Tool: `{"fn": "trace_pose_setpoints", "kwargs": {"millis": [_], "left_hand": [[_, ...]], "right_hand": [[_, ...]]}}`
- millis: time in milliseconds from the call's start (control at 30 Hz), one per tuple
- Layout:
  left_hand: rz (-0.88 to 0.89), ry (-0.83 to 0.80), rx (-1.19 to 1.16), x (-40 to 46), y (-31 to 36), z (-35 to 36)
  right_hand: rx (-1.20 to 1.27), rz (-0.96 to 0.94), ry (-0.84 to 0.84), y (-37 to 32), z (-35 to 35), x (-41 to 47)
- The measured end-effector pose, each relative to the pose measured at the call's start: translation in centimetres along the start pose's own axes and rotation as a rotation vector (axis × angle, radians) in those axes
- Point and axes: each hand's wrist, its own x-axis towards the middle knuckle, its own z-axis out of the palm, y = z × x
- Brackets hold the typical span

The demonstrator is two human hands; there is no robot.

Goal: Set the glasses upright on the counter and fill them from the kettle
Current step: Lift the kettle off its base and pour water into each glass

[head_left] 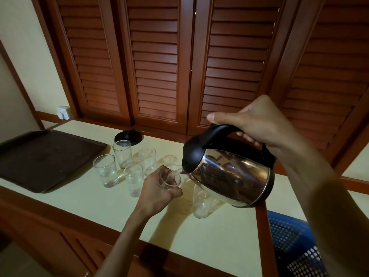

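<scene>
My right hand [257, 122] grips the black handle of a steel kettle [231, 176], tilted with its spout down to the left. Water runs from the spout into a clear glass [169, 179] that my left hand [157, 188] holds just above the pale counter [219, 236]. Several clear glasses stand upright on the counter to the left: one [105, 170] nearest the tray, one [122, 153] behind it, one [134, 179] by my left hand, one [148, 160] further back. Another glass [201, 204] stands under the kettle, partly hidden by it.
A dark brown tray [46, 156] lies at the counter's left end. The black kettle base [128, 136] sits at the back by the louvred wooden doors [155, 66]. A wall socket [64, 112] is at the far left. A blue mesh basket [295, 246] sits low right.
</scene>
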Motion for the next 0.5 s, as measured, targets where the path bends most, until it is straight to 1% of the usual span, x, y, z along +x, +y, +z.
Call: {"fn": "trace_pose_setpoints", "kwargs": {"millis": [300,500], "left_hand": [[-0.041,0.031,0.066,-0.5,-1.0,0.4],[-0.060,0.013,0.067,-0.5,-1.4,0.6]], "right_hand": [[-0.047,0.007,-0.015,-0.7,-0.9,0.2],[-0.049,0.002,-0.028,-1.1,-1.3,0.2]]}}
